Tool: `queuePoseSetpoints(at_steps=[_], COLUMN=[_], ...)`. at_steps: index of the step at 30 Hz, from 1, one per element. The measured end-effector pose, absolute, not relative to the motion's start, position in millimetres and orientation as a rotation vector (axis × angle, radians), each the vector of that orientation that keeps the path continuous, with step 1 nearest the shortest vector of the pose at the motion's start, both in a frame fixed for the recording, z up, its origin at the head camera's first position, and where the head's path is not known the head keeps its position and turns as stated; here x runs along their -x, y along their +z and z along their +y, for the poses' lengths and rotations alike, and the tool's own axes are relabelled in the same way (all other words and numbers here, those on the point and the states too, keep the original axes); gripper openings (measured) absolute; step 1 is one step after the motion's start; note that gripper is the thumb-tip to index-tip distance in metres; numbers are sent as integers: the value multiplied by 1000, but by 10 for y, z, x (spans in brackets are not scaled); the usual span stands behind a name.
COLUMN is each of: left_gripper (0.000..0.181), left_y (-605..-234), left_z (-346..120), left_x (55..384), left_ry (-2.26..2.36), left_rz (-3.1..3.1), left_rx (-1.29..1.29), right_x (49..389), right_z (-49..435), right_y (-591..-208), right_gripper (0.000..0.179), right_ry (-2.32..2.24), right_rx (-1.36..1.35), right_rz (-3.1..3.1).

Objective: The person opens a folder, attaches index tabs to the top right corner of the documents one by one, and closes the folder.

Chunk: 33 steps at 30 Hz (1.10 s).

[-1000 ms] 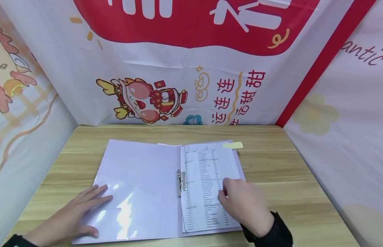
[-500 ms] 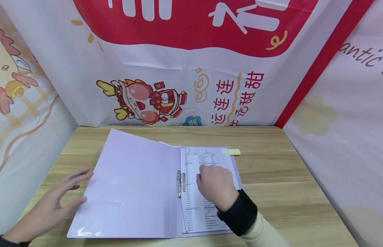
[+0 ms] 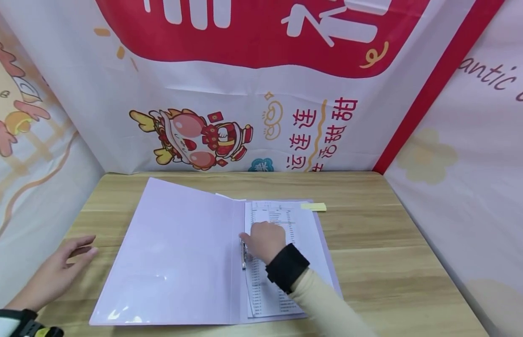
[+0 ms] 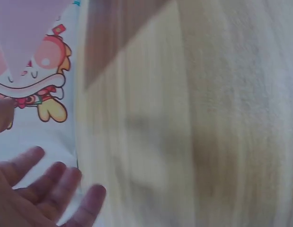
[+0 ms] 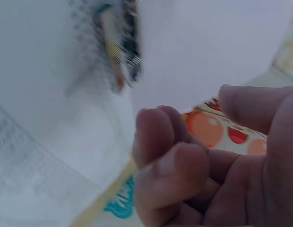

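A pale purple folder (image 3: 183,262) lies spread on the wooden table in the head view. In its right half sits a stack of printed sheets (image 3: 282,304), with a metal clip (image 3: 244,260) along the spine. My right hand (image 3: 264,238) is over the sheets beside the clip, thumb at the spine. The right wrist view shows that hand (image 5: 184,170) with bent fingers, the thumb apart from them and nothing between; the clip (image 5: 120,52) appears blurred beyond. Left of the folder, my left hand (image 3: 63,267) is over the table with fingers spread loosely, holding nothing.
A yellow sticky tab (image 3: 313,206) sticks out at the top right of the sheets. The wooden table (image 3: 383,262) ends at a printed cloth backdrop (image 3: 227,77), with cloth walls on both sides.
My right hand has moved left across the sheets to the clip. My left hand has come off the folder's cover and drawn left; the cover's far-left corner sits higher than a second ago.
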<state>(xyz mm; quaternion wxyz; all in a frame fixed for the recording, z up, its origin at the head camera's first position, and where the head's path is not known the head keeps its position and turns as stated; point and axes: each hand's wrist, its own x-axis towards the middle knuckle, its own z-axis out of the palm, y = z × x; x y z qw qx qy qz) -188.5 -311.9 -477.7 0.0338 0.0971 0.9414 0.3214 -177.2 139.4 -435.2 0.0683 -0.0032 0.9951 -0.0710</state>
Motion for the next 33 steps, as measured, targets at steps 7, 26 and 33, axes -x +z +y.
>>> queuePoseSetpoints(at_steps=[7, 26, 33], left_gripper=[68, 71, 69], left_y=[-5017, -5112, -5099], left_z=[-3095, -3040, -3043], left_x=[1856, 1818, 1803], left_ry=[738, 510, 519], left_rz=[2855, 2920, 2916], left_rx=[-371, -332, -333], right_x=[1896, 1963, 1990], right_z=[1265, 1227, 1270], right_y=[-4700, -4776, -4776], right_gripper=[62, 41, 40], right_ry=[-175, -252, -244], right_rx=[-80, -215, -201], right_rz=[2933, 2926, 3000])
